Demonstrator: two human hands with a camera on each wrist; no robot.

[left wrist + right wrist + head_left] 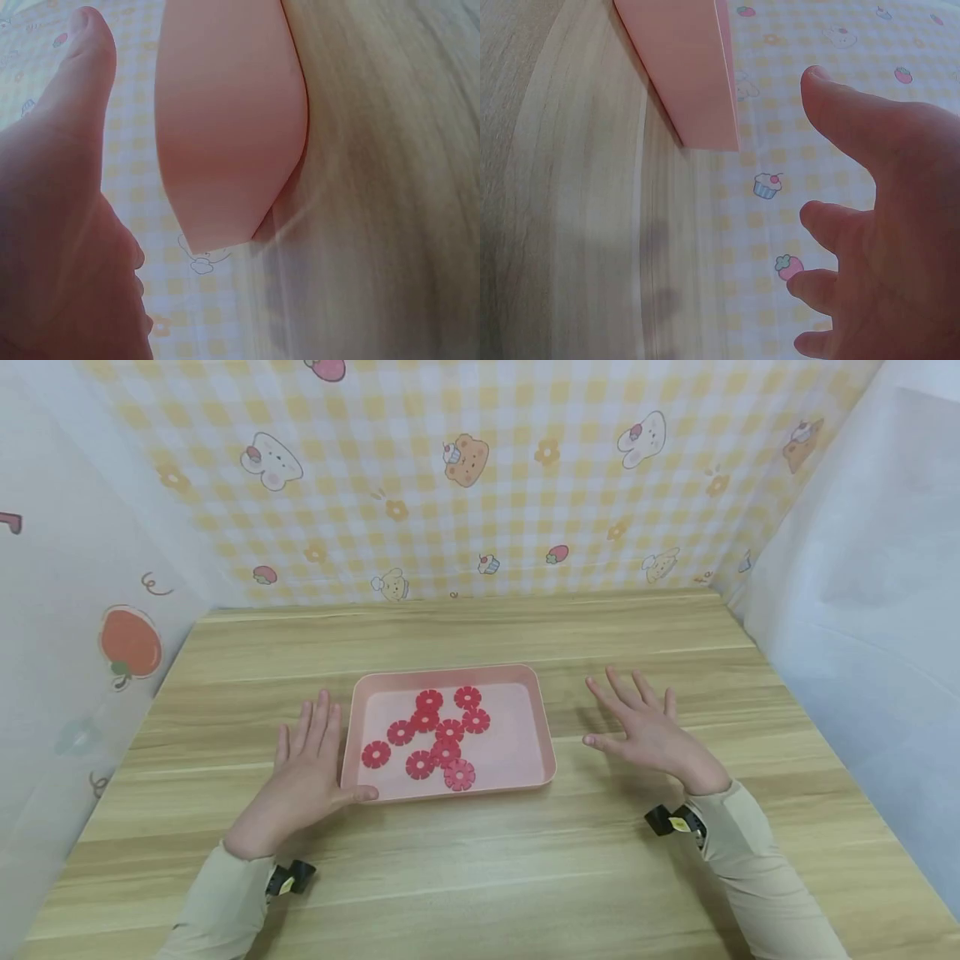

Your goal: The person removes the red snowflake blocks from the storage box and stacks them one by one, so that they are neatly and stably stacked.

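A shallow pink tray (pixel 543 727) lies on the table, with several red notched plastic discs (pixel 376 754) spread inside it, some overlapping. My left hand (pixel 303 781) is at the tray's left end, fingers straight and thumb out over the near left corner in the head view. In the left wrist view a gap shows between the thumb and the pink tray wall (pixel 232 127). To the right of the tray my right hand (pixel 648 731) hovers with its fingers spread, holding nothing. The right wrist view shows that hand (pixel 900 217) apart from the tray's side (pixel 686 71).
The wood-grain table (pixel 480 877) extends around the tray on all sides. A yellow checked cloth (pixel 510 510) with cartoon prints stands behind it, and white sheets (pixel 862 568) border the left and right. Each wrist wears a small black camera (pixel 300 875).
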